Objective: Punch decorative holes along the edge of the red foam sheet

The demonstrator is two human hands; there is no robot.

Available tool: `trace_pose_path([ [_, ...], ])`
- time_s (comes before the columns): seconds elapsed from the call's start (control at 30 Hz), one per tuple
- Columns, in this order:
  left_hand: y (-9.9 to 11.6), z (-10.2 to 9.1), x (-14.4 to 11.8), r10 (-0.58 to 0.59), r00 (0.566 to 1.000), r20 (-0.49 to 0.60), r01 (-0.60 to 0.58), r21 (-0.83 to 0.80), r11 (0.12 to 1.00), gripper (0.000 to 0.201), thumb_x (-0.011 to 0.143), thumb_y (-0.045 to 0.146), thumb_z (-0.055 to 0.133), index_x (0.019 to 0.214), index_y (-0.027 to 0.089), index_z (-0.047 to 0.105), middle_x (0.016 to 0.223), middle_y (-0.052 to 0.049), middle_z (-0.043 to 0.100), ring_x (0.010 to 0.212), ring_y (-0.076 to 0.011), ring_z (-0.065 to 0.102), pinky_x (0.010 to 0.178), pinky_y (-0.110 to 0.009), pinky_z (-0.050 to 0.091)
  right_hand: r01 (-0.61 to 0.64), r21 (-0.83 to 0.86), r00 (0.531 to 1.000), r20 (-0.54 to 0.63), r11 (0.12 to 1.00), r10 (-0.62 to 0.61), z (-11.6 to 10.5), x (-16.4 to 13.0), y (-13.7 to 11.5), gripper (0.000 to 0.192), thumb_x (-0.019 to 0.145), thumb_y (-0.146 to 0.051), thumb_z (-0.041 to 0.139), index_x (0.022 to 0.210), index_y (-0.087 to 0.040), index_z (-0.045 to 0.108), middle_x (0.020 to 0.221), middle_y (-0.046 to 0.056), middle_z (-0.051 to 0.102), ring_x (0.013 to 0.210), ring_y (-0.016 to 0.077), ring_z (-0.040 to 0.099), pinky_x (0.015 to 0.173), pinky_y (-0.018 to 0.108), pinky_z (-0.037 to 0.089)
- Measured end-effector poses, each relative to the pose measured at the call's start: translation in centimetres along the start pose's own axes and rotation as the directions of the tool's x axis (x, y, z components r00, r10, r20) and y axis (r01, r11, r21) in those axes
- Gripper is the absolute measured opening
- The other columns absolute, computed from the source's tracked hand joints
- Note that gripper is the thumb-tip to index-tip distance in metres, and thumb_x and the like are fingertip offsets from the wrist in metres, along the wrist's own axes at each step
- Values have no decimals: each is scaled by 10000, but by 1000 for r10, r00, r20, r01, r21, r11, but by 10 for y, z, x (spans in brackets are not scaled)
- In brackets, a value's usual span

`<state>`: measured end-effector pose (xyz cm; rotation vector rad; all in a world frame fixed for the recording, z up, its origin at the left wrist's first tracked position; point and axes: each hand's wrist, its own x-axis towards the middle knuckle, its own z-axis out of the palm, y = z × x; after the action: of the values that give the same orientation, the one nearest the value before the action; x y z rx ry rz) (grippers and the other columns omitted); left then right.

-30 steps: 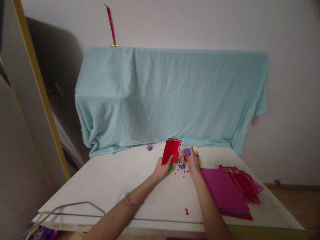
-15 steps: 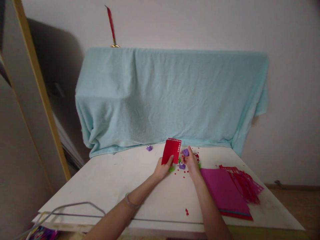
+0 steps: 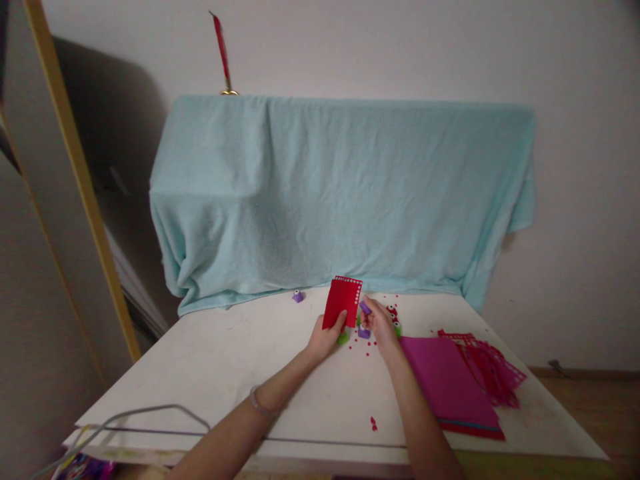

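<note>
While the left hand (image 3: 326,339) pinches the lower edge of a red card (image 3: 343,302) between thumb and fingers, holding it nearly upright above the white table (image 3: 225,360), the right hand (image 3: 381,325) grips a small purple punch (image 3: 365,307) in its fingertips, set against the card's right edge. A row of small white-looking holes runs along the top and right margins of the card. Beneath the hands lie a second purple punch (image 3: 364,331) and a green punch (image 3: 343,338), partly hidden by the left hand; another green one (image 3: 397,328) sits just beside the right hand. Small red scraps (image 3: 367,345) are scattered on the table near them, and one lies apart toward the near edge. A third purple punch (image 3: 298,295) rests farther left, near the draped pale-blue cloth (image 3: 340,193). To the right lies a stack of magenta sheets (image 3: 445,383), with cut red paper (image 3: 493,367) just beyond it.
</note>
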<state>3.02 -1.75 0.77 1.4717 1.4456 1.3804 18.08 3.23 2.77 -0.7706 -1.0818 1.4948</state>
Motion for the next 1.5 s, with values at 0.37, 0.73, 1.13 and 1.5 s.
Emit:
trace_pose_path([
  [0.37,3,-2,-1,0,1000,13,0,2,1000,517,868,600,451,607,165,551,569,-11,560,559,-137,501,573,-243,395,7,-24,998,-60,1000,-9,1,0,-3,353,708,-509,729,762,-196,575,659,-14,571,505,93,479,408,205,288],
  [0.73,-2,0,0,28,999,37,-29,10,1000,549,890,604,401,620,157,572,577,-27,571,542,-139,510,533,-239,373,19,-46,999,-25,999,-20,1,1,-1,340,678,-471,755,835,-194,637,703,-9,583,519,94,480,405,209,321],
  [1.13,-5,-1,3,15,999,32,-15,-3,1000,574,872,629,415,653,134,608,597,-40,603,547,-147,530,531,-244,373,8,-65,1000,-5,998,-9,0,2,1,323,670,-451,754,846,-203,645,733,-6,619,529,98,501,399,205,330],
  [1.5,2,-2,1,14,1000,14,-14,9,1000,576,876,628,404,627,141,586,562,-22,559,527,-137,500,521,-239,361,18,-70,1000,-20,997,-19,2,-1,0,304,684,-443,748,854,-209,657,765,-1,639,537,94,517,396,202,339],
])
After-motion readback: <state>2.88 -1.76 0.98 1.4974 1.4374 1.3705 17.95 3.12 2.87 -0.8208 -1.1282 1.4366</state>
